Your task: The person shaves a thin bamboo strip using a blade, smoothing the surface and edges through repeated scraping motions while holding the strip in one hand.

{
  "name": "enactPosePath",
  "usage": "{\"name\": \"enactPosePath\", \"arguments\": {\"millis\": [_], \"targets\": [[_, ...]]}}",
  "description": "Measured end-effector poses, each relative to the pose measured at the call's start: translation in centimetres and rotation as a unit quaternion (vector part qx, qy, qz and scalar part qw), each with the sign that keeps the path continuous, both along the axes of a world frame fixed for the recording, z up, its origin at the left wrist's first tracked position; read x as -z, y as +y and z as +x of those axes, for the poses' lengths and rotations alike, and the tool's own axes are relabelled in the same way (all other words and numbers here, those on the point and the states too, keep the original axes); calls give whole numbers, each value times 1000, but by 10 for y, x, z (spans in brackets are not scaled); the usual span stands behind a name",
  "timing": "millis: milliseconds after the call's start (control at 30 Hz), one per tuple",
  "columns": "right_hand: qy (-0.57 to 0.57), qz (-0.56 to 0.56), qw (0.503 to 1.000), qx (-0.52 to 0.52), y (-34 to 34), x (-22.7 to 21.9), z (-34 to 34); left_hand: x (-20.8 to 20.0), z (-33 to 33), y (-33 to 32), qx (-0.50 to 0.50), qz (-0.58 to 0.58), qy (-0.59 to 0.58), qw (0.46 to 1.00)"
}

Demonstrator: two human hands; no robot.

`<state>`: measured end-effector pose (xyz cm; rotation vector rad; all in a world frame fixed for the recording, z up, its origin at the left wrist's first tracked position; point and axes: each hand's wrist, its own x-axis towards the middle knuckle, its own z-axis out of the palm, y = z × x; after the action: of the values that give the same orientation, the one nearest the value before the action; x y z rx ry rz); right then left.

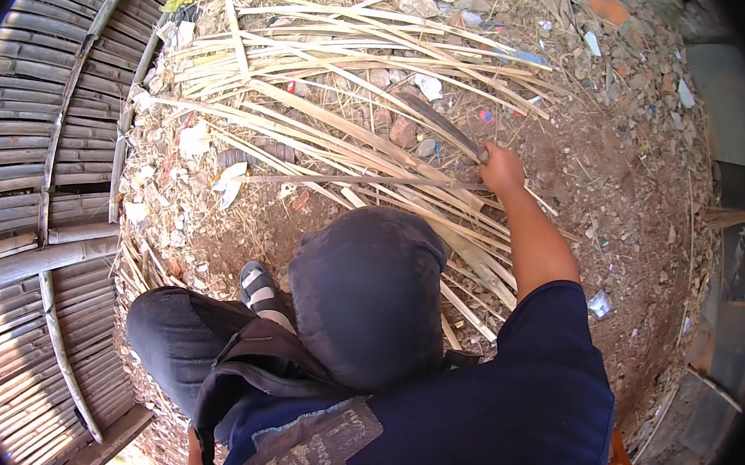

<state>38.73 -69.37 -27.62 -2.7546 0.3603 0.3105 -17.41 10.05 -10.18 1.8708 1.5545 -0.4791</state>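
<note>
Navy shirt (487, 426), right fingers (493, 163) around dark tool (445, 125), pale strips (314, 117) nearby.

Two arms (539, 240), one hand (502, 168), one dark tool (443, 125) and one sandalled foot (259, 287) show. Pale strips (313, 114) number well over a dozen, overlapping too much for an exact count.

Bamboo-slat wall (15, 193), stony ground (607, 230)
Wall at left — orange brick piece (605, 2) at upper right, pale crumpled plastic (599, 304) lower down that side.
</note>
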Motion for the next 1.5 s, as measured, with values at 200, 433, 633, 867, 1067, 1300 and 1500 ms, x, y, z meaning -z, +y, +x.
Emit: {"name": "enactPosePath", "arguments": {"millis": [200, 433, 633, 867, 1067, 1300, 1500], "targets": [[-9, 95, 995, 19, -17, -28, -33, 12, 23, 9, 20, -7, -14, 1000], [-17, 145, 989, -2, 8, -88, -64, 42, 13, 21, 47, -4, -54, 997], [-115, 230, 964, -65, 15, -137, -86, 3, 103, -39, 13, -10, -173, 985], [-96, 175, 967, -157, 3, -273, -96, -47, 227, -32, 59, 116, -364, 922], [-46, 265, 960, -83, 1, -382, -123, -123, 345, -88, 236, 186, -491, 818], [-38, 358, 925, -118, 57, -465, -147, -212, 384, -172, 442, 316, -573, 613], [20, 342, 912, -223, 123, -492, -147, -248, 380, -130, 536, 432, -547, 478]]}}
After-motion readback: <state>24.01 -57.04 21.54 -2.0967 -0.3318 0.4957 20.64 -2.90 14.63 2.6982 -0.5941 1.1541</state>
